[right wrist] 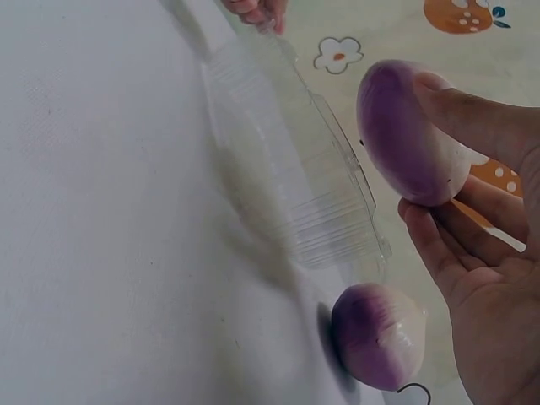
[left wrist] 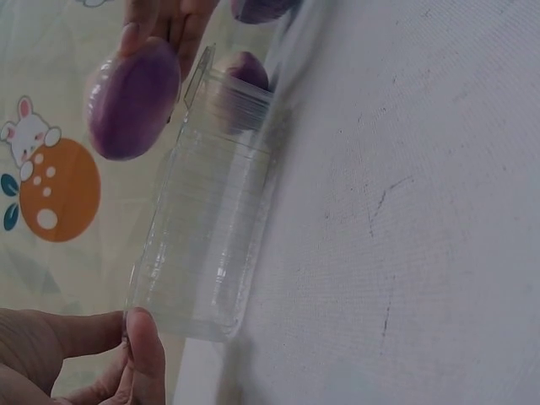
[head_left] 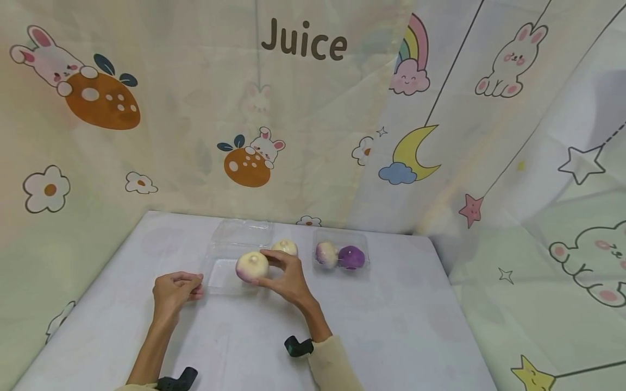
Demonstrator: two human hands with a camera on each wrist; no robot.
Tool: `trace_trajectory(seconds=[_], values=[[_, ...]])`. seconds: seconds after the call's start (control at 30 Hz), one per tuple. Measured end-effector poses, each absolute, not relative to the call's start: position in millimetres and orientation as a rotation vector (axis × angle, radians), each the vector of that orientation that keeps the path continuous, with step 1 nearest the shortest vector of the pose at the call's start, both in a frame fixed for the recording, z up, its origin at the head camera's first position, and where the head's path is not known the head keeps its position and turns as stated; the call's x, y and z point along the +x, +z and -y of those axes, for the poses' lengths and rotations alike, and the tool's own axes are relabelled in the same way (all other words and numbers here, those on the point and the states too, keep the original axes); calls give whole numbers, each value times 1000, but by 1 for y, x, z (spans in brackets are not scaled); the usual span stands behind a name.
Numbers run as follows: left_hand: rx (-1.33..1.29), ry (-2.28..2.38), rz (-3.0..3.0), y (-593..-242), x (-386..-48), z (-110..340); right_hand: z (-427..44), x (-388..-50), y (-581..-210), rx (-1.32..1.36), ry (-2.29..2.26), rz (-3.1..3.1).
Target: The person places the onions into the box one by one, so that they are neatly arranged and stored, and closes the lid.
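Note:
My right hand (head_left: pixel 288 279) pinches a cream-and-purple round vegetable (head_left: pixel 252 266) between thumb and fingers; in the right wrist view this vegetable (right wrist: pixel 409 135) is in the air above the rim of a clear plastic box (right wrist: pixel 278 160). With thumb and fingertips, my left hand (head_left: pixel 175 293) pinches the near-left edge of that box, which the left wrist view shows as an empty tray (left wrist: pixel 202 228) with the left hand (left wrist: pixel 84 354) at its corner. A second cream-and-purple vegetable (head_left: pixel 285 248) lies on the table just right of the box.
Farther right stands another clear box (head_left: pixel 367 255) with a cream-and-purple vegetable (head_left: pixel 326 254) and a deep purple one (head_left: pixel 351 258) inside. The open box's lid (head_left: pixel 243 232) lies back toward the printed curtain (head_left: pixel 195 108) behind the white table (head_left: pixel 391 326).

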State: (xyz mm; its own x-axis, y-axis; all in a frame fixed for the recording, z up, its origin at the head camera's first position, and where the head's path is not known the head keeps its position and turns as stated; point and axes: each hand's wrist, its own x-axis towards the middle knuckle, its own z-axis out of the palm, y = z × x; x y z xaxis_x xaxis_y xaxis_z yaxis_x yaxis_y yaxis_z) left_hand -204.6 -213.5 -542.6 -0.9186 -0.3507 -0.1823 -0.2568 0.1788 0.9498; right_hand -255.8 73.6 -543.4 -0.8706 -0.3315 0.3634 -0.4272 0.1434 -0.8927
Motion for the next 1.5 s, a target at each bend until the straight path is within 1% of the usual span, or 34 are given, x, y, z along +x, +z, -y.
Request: trace_trajectory(seconds=[0.53, 1.5], values=[[611, -1855, 2345, -542, -203, 211, -59, -261, -540, 843, 1889, 2370], [581, -1931, 2288, -542, -204, 213, -39, -268, -538, 901, 1787, 2488]])
